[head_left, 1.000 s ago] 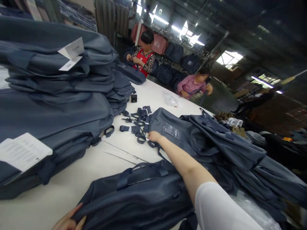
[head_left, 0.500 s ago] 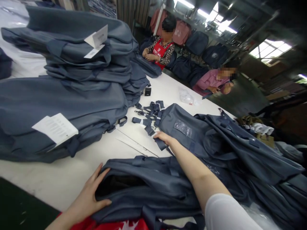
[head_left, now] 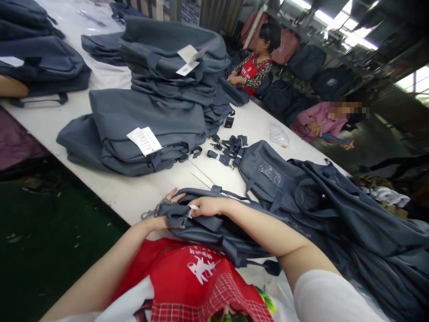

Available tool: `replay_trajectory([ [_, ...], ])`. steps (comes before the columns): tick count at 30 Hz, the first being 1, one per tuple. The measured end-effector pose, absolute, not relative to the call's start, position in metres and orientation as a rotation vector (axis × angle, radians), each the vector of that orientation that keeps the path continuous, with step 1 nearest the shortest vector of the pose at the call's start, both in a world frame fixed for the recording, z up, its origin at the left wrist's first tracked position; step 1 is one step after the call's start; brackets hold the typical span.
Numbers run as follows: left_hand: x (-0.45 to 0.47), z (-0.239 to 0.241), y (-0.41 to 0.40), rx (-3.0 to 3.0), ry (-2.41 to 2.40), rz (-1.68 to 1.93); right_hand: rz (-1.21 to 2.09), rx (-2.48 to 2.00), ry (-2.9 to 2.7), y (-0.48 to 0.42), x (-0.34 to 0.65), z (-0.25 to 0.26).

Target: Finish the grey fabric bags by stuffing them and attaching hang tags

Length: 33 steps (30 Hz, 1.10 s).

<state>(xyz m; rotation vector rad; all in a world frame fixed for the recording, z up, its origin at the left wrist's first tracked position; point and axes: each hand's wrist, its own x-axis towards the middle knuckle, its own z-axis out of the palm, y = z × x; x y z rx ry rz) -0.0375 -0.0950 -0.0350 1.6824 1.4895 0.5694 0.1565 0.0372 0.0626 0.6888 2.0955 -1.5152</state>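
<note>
The right grip [head_left: 205, 207] is closed on one folded webbing strap [head_left: 177, 215], pinching it by its white band; a metal clip shows at the strap's far end. The left grip [head_left: 161, 221] lies under and around that strap with its fingers spread at the mouth of one navy duffel bag [head_left: 217, 228]; whether it also clasps the fabric, I cannot tell. This bag lies at the near edge of the white surface [head_left: 147, 188], against the wearer's one red apron [head_left: 177, 268], and the strap is over its opening.

Beyond it sits a tangle of loose straps [head_left: 237, 144], too closely bunched to count. Just to their right lies one flat duffel bag [head_left: 251, 163] with one clear plastic pocket [head_left: 270, 175], next to more heaped navy bags [head_left: 365, 210]. Left of the straps stand two overlapping piles of bags [head_left: 150, 112], each showing one cluster of white paper tags [head_left: 145, 141].

Farther off are one small black box [head_left: 229, 122] and one crumpled clear plastic bag [head_left: 279, 135]. Across the surface are two co-workers, one in a red apron, one in a pink top [head_left: 311, 116]; a third person's forearm [head_left: 13, 87] enters at far left.
</note>
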Motion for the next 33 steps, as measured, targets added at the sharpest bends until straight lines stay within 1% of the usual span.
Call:
replay_trajectory([
  [1,-0.038,-0.034,-0.101,1.65,1.484,0.614,-1.384,0.692,2.096,0.03,0.155,0.051],
  [3,-0.037,-0.032,-0.114,1.558,1.515,0.71,-1.255,0.708,2.102,0.019,0.156,0.033],
  [7,-0.027,-0.028,-0.138,1.434,1.582,0.888,-1.159,0.724,2.188,0.004,0.161,0.021],
  [11,-0.02,-0.026,-0.154,1.469,1.681,0.998,-1.098,0.765,2.279,-0.004,0.162,0.016],
  [20,-0.024,-0.029,-0.163,1.624,1.749,0.94,-0.918,0.822,2.299,-0.006,0.161,0.007],
  [25,-0.022,-0.021,-0.166,1.398,1.928,0.832,-0.791,0.809,2.232,-0.022,0.148,0.002],
  [29,-0.022,-0.016,-0.169,1.225,1.873,0.813,-0.789,0.785,2.303,-0.031,0.142,0.018],
  [33,-0.021,-0.018,-0.165,0.981,1.73,0.835,-0.898,0.713,2.514,-0.044,0.136,0.041],
])
